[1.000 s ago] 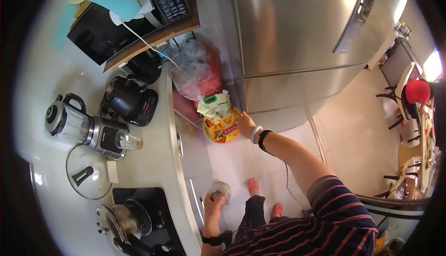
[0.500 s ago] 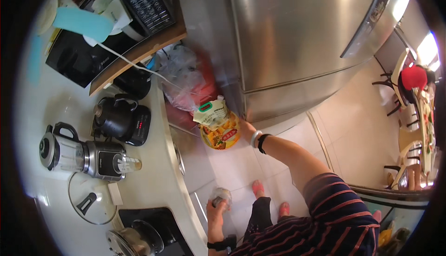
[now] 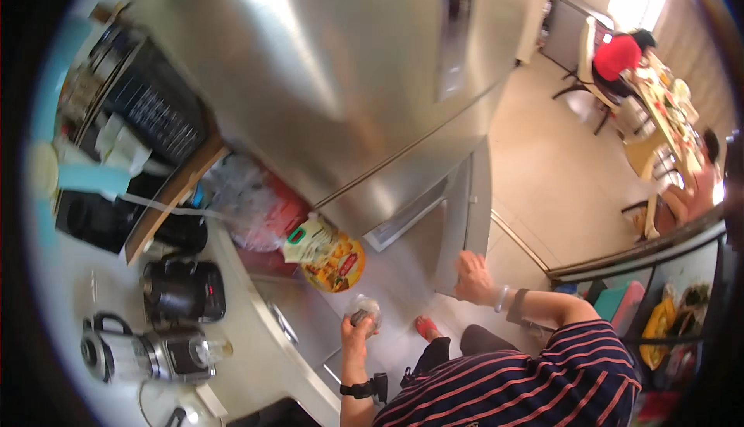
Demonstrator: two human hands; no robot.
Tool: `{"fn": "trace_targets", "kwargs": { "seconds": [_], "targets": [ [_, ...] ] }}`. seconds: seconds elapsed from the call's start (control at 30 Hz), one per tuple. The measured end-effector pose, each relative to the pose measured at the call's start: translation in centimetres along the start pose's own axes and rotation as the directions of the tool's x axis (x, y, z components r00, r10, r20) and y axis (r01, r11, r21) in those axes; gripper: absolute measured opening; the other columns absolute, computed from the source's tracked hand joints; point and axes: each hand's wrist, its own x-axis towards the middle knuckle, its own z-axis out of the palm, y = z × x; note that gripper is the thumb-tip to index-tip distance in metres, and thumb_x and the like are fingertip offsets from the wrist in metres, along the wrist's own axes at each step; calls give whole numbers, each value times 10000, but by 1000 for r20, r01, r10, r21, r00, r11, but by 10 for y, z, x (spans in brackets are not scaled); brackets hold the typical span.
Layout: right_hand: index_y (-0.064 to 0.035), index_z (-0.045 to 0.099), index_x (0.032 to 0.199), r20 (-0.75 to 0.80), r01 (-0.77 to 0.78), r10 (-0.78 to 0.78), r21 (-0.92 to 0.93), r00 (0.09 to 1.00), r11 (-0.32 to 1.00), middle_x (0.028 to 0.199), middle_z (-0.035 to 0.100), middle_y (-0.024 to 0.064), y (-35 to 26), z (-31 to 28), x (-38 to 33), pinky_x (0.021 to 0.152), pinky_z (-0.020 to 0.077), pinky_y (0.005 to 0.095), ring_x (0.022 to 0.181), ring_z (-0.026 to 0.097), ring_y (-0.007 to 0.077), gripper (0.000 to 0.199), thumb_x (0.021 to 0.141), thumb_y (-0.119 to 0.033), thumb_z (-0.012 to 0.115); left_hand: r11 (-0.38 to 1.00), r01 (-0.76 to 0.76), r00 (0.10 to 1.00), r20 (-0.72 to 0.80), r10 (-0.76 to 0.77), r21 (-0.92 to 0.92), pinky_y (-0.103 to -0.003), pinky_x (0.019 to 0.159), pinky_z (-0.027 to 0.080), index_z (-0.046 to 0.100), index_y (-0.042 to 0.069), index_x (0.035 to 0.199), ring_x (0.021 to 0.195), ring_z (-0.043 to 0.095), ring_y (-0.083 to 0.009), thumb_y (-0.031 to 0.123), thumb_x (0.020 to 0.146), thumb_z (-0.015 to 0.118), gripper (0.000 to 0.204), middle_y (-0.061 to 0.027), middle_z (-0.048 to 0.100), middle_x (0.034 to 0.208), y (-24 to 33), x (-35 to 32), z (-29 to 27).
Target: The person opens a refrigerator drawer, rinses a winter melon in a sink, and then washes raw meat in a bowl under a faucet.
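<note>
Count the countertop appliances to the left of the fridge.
3: a black kettle-like pot by the counter's edge, a blender in front of it, a black microwave behind. More may be cut off below.

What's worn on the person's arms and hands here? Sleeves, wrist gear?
Both forearms are bare, with no gloves. The left hand has a black band with a small black box on the wrist. The right hand has a pale bracelet and a dark band beside it. The striped shirt, dark with red lines, has short sleeves.
</note>
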Motion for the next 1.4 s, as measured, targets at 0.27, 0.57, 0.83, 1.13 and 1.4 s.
{"fn": "trace_targets", "kwargs": {
  "seconds": [0.27, 0.57, 0.83, 1.13, 1.4],
  "targets": [
    [58, 315, 1289, -68, -403, 411, 103, 909, 909, 1340, 291, 295, 134, 13, -47, 1057, 234, 432, 1287, 238, 407, 786, 708, -347, 657, 989, 35, 983, 174, -60, 143, -291, 483, 500, 529, 48, 1086, 746, 582, -164, 121, 703, 657, 411, -62, 575, 946, 29, 48, 84],
    [16, 344, 1268, -208, -643, 682, 227, 701, 731, 1184, 390, 252, 244, -26, -24, 962, 311, 455, 1205, 297, 387, 798, 662, -381, 679, 959, 73, 989, 108, -106, 274, -306, 407, 482, 332, 79, 1167, 675, 574, -210, 115, 698, 664, 576, -119, 521, 995, 30, 100, 128],
    [-22, 402, 1243, -241, -704, 737, 218, 632, 676, 1216, 398, 241, 346, -49, -4, 996, 260, 528, 1229, 298, 395, 745, 660, -402, 667, 948, 127, 970, 165, -181, 292, -306, 470, 495, 454, 85, 1179, 784, 585, -201, 95, 705, 654, 515, -93, 566, 988, 39, 113, 165],
    [-66, 576, 994, -310, -356, 466, 351, 828, 866, 1053, 517, 133, 309, -23, 121, 941, 310, 499, 1121, 425, 319, 354, 650, -139, 609, 877, 249, 953, 60, -299, 410, -305, 526, 499, 441, 60, 1187, 815, 585, -188, 101, 751, 631, 477, -82, 569, 1012, 34, 144, 206],
    [-106, 524, 1193, 327, -260, 293, 934, 898, -245, 978, 633, 103, 217, 124, 364, 816, 466, 342, 904, 599, 267, 487, 718, -199, 580, 874, 293, 933, 82, -350, 388, -318, 564, 492, 429, 54, 1199, 849, 576, -192, 94, 759, 633, 486, -88, 561, 1029, 4, 172, 211]
  ]
}}
